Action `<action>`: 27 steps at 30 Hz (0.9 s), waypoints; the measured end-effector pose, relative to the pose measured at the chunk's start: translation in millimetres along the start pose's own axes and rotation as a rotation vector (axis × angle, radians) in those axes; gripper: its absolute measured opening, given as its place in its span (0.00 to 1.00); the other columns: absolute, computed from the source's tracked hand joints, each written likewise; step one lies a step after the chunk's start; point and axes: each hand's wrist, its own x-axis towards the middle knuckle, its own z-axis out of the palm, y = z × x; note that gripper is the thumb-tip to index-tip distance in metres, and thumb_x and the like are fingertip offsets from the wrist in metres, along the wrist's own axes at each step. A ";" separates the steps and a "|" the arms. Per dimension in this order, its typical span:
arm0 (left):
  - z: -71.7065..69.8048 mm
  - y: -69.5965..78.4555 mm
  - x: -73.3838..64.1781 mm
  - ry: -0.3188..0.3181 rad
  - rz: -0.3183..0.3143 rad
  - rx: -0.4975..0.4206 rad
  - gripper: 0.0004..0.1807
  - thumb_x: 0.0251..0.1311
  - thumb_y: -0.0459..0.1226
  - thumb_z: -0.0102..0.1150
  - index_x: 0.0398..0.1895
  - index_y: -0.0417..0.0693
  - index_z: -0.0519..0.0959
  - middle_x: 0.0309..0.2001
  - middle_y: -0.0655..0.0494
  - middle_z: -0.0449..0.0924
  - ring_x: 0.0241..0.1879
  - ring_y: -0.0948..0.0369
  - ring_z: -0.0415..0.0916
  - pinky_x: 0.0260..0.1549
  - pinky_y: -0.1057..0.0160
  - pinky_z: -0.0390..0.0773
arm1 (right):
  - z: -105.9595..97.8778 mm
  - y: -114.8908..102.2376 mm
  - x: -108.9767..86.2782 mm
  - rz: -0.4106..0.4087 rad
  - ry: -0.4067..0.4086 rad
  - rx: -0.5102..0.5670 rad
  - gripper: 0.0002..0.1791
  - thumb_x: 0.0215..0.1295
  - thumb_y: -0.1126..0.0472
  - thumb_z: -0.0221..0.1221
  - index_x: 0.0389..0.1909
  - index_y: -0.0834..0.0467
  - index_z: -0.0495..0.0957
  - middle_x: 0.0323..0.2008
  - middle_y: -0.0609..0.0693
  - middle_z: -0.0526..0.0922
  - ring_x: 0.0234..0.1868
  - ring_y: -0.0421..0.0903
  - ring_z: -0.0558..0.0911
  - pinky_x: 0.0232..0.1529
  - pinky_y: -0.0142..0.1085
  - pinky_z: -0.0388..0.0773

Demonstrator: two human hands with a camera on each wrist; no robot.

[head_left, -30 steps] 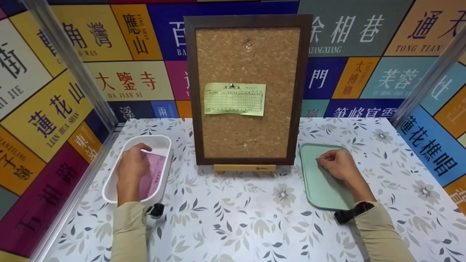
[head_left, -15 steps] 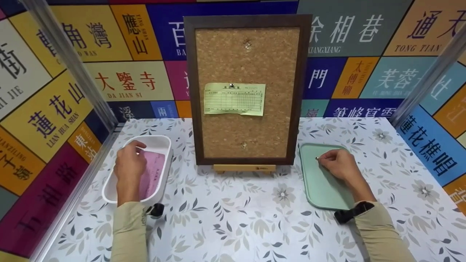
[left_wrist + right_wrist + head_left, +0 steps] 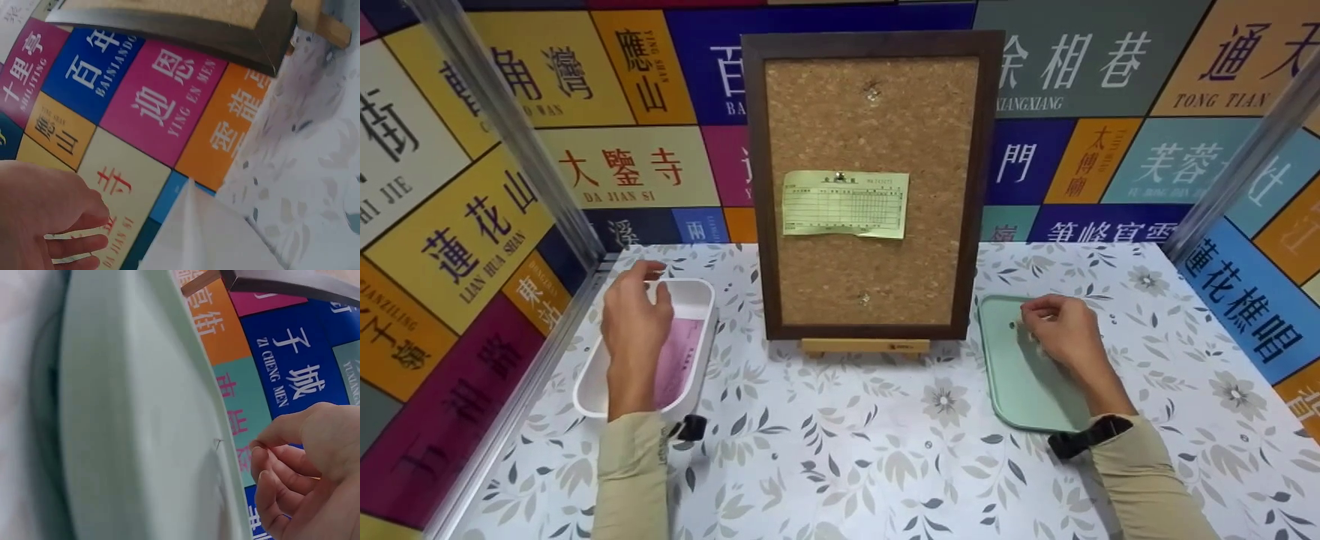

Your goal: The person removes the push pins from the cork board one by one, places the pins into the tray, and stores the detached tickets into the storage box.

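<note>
My left hand point(image 3: 634, 322) hovers over the white tub point(image 3: 703, 315) with thumb and fingers apart, holding nothing visible. Pink printed slips point(image 3: 681, 356) lie in that tub, partly hidden by the hand. In the left wrist view, the tub's corner point(image 3: 191, 225) juts up beside the curved fingers point(image 3: 79, 244). Over the pale green tray point(image 3: 997, 390), my right hand point(image 3: 1065, 326) has its thumb and index fingertips together. Nothing plainly shows between them. A small pin point(image 3: 1012, 325) lies on the tray just left of the fingertips, and shows as a thin dark pin point(image 3: 218, 441) in the right wrist view.
A framed cork board point(image 3: 877, 277) stands on a small wooden easel point(image 3: 866, 346) between the two hands. One yellow-green form point(image 3: 844, 206) is pinned to it by a clear pin point(image 3: 840, 176). More clear pins point(image 3: 872, 91) sit above and below. Patterned cloth point(image 3: 847, 450) covers the table.
My left hand has lifted from the pink slips and its fingers have spread past the tub's far edge. The right fingertips have moved up and right, away from the pin on the tray.
</note>
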 end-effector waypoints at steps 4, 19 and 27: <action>-2.5 22.1 -2.1 0.009 0.030 -0.027 0.15 0.76 0.35 0.58 0.61 0.52 0.84 0.59 0.48 0.88 0.61 0.47 0.83 0.59 0.41 0.81 | -1.0 -13.6 -2.5 -0.022 0.064 0.022 0.12 0.73 0.58 0.65 0.48 0.60 0.90 0.42 0.59 0.92 0.28 0.29 0.82 0.31 0.24 0.76; 9.2 84.4 -21.2 0.015 0.210 -0.136 0.11 0.75 0.36 0.62 0.56 0.53 0.87 0.56 0.50 0.88 0.56 0.49 0.84 0.58 0.47 0.83 | 0.9 -70.2 -13.1 -0.202 0.305 0.144 0.08 0.73 0.59 0.67 0.47 0.55 0.90 0.41 0.53 0.92 0.33 0.33 0.83 0.34 0.19 0.76; 12.1 105.1 -28.8 0.068 0.292 -0.209 0.11 0.73 0.37 0.65 0.55 0.53 0.87 0.64 0.51 0.80 0.57 0.51 0.83 0.60 0.49 0.84 | 5.1 -97.3 -10.0 -0.321 0.322 0.171 0.09 0.73 0.58 0.68 0.49 0.55 0.89 0.40 0.49 0.93 0.32 0.32 0.84 0.32 0.19 0.77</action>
